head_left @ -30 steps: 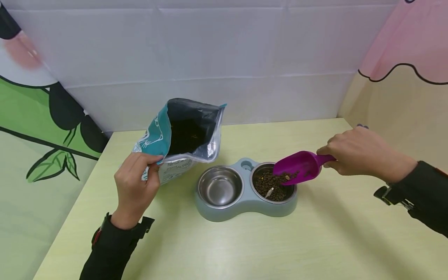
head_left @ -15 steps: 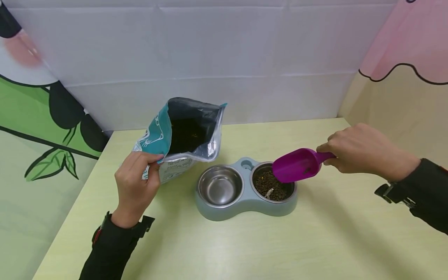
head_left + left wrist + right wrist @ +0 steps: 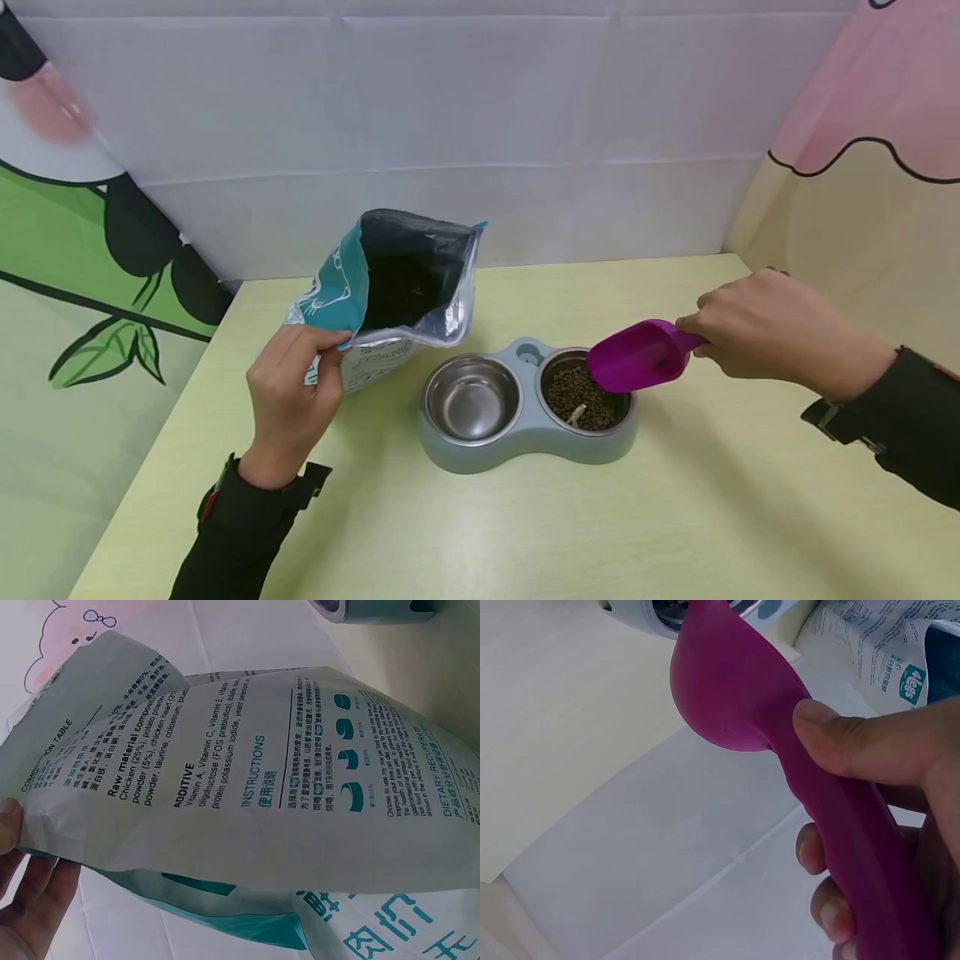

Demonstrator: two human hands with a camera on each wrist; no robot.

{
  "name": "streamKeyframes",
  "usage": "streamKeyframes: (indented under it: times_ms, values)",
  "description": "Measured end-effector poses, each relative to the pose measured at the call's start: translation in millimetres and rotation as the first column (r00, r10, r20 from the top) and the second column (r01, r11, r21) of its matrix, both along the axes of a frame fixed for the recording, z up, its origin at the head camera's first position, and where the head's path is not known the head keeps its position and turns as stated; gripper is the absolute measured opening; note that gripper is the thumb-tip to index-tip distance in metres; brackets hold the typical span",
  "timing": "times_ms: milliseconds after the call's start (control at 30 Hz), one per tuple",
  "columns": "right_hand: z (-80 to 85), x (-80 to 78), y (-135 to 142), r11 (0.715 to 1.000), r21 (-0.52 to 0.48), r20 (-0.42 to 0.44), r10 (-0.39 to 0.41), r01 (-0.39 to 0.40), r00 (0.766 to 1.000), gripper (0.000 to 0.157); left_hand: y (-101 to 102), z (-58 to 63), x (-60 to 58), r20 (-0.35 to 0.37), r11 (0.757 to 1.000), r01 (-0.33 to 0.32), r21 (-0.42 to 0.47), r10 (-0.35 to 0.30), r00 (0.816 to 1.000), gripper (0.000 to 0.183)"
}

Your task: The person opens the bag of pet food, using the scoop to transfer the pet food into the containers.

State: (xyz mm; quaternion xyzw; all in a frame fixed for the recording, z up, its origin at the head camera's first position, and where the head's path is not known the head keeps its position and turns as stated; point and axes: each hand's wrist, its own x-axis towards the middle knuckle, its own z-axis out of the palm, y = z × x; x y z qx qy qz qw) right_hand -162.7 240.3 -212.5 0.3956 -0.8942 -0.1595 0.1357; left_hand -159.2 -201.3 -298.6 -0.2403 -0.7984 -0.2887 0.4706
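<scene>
My left hand (image 3: 296, 392) pinches the near-left rim of a teal and white pet food bag (image 3: 341, 287), its silvery mouth gaping and its inside dark. In the left wrist view, thumb and fingers clasp the edge of the printed bag (image 3: 247, 787). My right hand (image 3: 772, 333) grips the handle of a magenta scoop (image 3: 637, 358), tilted down over the right bowl of a blue-grey double pet bowl (image 3: 528, 446). Only a small dark bit shows inside the scoop. Brown kibble (image 3: 577, 387) fills much of that bowl's bottom, with a pale sliver (image 3: 576, 414) on it.
The left steel bowl (image 3: 472, 400) holds nothing visible. Everything stands on a pale wooden table (image 3: 465, 533). A white cloth backdrop (image 3: 480, 125) rises behind its far edge, with printed panels to left and right.
Kibble that lay in the scoop a second ago has slid into the right bowl. The scoop has shifted only slightly; the left hand and the bag stay as they were.
</scene>
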Motion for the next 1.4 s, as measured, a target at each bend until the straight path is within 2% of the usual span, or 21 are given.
streamKeyframes:
  times_ms: [500, 733, 867, 1133, 1400]
  values:
    - [-0.7, -1.0, 0.5, 1.000, -0.010, -0.009, 0.025, -0.026, 1.000, 0.025, 0.3, 1.8, 1.8, 0.000, 1.000, 0.002, 0.007, -0.002, 1.000, 0.019]
    - [7.4, -1.7, 1.0, 1.000, -0.019, 0.019, -0.005, 0.005, 1.000, 0.017, -0.3, 3.1, 1.6, 0.003, 1.000, -0.011, -0.003, 0.011, 1.000, 0.019]
    - [11.2, -2.7, 3.0, 0.999, -0.045, 0.017, -0.001, 0.001, 1.000, 0.019, -0.1, 2.8, 1.4, 0.003, 1.000, -0.007, -0.002, 0.007, 1.000, 0.018]
    - [20.4, -1.4, 2.9, 0.996, -0.043, 0.028, -0.074, 0.075, 0.997, 0.021, -0.1, 3.0, 2.2, 0.010, 1.000, -0.008, -0.006, 0.008, 1.000, 0.019]
    - [29.9, -3.7, 1.0, 0.995, -0.088, -0.012, -0.037, 0.035, 0.999, 0.017, 0.6, 5.0, 3.1, 0.005, 1.000, 0.002, -0.001, -0.002, 1.000, 0.018]
